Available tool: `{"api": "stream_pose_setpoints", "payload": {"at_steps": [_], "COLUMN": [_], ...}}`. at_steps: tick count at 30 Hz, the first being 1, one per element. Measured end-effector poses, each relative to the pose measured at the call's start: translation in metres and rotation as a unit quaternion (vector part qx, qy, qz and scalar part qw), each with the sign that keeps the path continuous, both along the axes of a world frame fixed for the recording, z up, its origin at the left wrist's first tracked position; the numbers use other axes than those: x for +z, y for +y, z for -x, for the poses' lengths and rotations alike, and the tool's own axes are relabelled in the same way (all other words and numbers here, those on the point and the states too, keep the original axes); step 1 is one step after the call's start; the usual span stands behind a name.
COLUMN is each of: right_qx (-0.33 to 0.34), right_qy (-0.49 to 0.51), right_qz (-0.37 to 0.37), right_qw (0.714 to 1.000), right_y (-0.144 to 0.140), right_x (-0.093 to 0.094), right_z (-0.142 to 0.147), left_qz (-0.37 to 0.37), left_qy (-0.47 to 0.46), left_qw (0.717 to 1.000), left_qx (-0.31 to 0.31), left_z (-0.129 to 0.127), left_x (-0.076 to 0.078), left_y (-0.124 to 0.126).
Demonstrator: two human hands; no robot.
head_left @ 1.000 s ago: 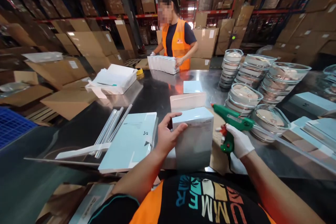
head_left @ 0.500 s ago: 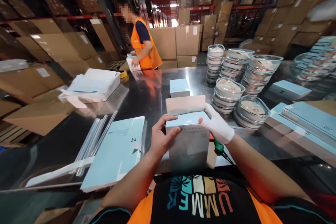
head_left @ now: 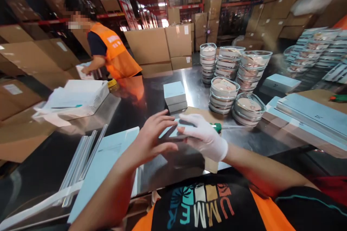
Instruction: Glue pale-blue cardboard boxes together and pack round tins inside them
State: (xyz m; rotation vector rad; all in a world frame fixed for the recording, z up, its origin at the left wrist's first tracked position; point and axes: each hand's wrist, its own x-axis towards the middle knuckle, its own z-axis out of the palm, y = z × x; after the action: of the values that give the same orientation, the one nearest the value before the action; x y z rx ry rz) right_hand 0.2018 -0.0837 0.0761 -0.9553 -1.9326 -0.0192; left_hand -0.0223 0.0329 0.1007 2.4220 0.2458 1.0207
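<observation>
**Both hands pressed on a pale box at the steel table**

A long steel table (head_left: 151, 94) fills the view, with cardboard cartons (head_left: 159, 45) stacked behind it. Across it a co-worker in an orange vest (head_left: 116, 52) bends over white packets. A white tray of papers (head_left: 81, 95) sits at the left, and flat pale-blue sheets (head_left: 311, 113) lie stacked at the right. Stacks of clear lidded bowls (head_left: 230, 79) stand right of centre. A flat blue folder (head_left: 108, 162) lies at the near left beside clear plastic strips (head_left: 81, 158). A small blue box (head_left: 175, 95) stands mid-table.

Just before the person, a pale box (head_left: 173, 133) rests at the near edge. The bare left hand (head_left: 151, 139) lies on it with fingers spread. The gloved right hand (head_left: 204, 137) lies flat on its right side, palm down. Neither hand closes around it. A green glue gun (head_left: 217, 127) lies just behind the right hand.
</observation>
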Motion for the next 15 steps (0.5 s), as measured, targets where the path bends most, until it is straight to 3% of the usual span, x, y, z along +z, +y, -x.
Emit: {"api": "stream_pose_setpoints", "payload": {"at_steps": [2, 4, 6, 7, 9, 10, 12, 15], "right_qx": [0.022, -0.018, -0.146, -0.243, -0.418, -0.467, -0.491, -0.471], "right_qy": [-0.026, -0.003, 0.027, 0.024, 0.003, -0.004, -0.017, -0.04], "right_qz": [0.028, 0.071, 0.091, 0.089, 0.111, 0.127, 0.138, 0.13], "right_qw": [0.999, 0.997, 0.985, 0.966, 0.902, 0.875, 0.86, 0.872], "right_y": [0.009, 0.021, 0.034, 0.039, 0.047, 0.049, 0.052, 0.058], "right_x": [0.006, 0.016, 0.026, 0.029, 0.029, 0.026, 0.016, -0.001], "right_z": [-0.006, -0.035, -0.087, -0.117, -0.176, -0.201, -0.233, -0.243], "left_qz": [0.006, 0.037, 0.074, 0.099, 0.19, 0.26, 0.429, 0.626], "left_qy": [0.079, 0.062, -0.076, -0.177, -0.342, -0.38, -0.366, -0.295], "left_qw": [0.997, 0.997, 0.993, 0.975, 0.914, 0.883, 0.824, 0.722], "left_qx": [-0.017, -0.003, 0.058, 0.088, 0.108, 0.095, 0.052, 0.003], "left_z": [0.001, 0.006, 0.015, 0.019, 0.02, 0.016, -0.008, -0.072], "left_x": [0.017, 0.028, 0.036, 0.037, 0.034, 0.028, 0.01, -0.026], "left_y": [-0.001, 0.004, 0.015, 0.023, 0.036, 0.041, 0.043, 0.034]}}
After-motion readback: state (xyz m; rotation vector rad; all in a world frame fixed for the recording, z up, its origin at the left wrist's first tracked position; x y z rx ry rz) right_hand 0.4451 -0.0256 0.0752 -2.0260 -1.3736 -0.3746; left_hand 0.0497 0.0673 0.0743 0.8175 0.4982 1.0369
